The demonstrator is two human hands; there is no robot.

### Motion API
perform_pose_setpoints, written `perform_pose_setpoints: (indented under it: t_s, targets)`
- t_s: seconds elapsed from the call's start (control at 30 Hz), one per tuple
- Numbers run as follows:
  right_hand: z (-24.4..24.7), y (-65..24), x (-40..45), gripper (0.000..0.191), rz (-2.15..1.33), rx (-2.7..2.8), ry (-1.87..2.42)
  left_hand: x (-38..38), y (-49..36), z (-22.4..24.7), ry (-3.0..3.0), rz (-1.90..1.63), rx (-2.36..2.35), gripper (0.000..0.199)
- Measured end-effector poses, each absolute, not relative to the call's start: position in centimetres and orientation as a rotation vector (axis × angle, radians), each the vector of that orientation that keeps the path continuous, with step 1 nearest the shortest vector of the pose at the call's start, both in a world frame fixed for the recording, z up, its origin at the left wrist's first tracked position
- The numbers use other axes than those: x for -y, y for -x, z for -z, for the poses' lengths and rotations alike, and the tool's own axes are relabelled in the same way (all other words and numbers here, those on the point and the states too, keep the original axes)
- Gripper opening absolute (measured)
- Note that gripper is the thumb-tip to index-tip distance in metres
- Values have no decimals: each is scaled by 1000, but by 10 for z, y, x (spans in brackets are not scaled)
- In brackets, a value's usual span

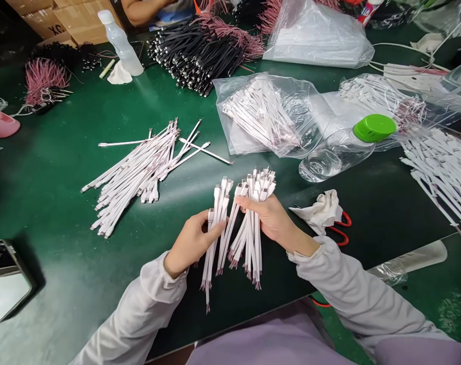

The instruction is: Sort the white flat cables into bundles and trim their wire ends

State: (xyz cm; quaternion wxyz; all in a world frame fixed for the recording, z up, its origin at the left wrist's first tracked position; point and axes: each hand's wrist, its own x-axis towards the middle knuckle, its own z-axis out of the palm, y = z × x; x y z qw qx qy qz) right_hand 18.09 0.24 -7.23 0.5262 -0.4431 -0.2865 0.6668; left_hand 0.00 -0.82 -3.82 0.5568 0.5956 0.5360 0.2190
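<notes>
My left hand (194, 243) grips a bunch of flat white cables (216, 228) with metal-tipped connectors at the top and frayed pink wire ends below. My right hand (266, 218) closes around a second, fuller bunch of the same cables (250, 238), and its connectors fan out above my fingers. The two bunches stand close together over the green table mat (51, 192). A loose pile of white cables (137, 175) lies to the left of my hands. Parts of both bunches are hidden behind my fingers.
Red-handled scissors (342, 228) lie beside a crumpled white cloth (321, 212) to the right. Beyond are a green-capped plastic bottle (337, 152), bagged white cables (264, 114), and black cables (196, 56). A phone (5, 281) lies at left; a co-worker's arm (139, 10) shows at the far edge.
</notes>
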Motion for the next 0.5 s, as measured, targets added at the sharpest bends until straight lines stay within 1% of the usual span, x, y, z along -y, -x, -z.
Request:
perform_pose_setpoints:
  t_s: [0.1, 0.33, 0.5]
  targets:
    - [71, -181, -2, 30, -1629, 672, 1061, 7, -1, 38, -1305, -535, -1222, 25]
    - [65, -177, 4, 25, -1719, 678, 983, 15, -13, 52, -1021, -677, -1205, 36]
    - [64, -179, 10, 15, -1821, 712, 923, 20, -15, 52, -1013, -703, -1227, 37]
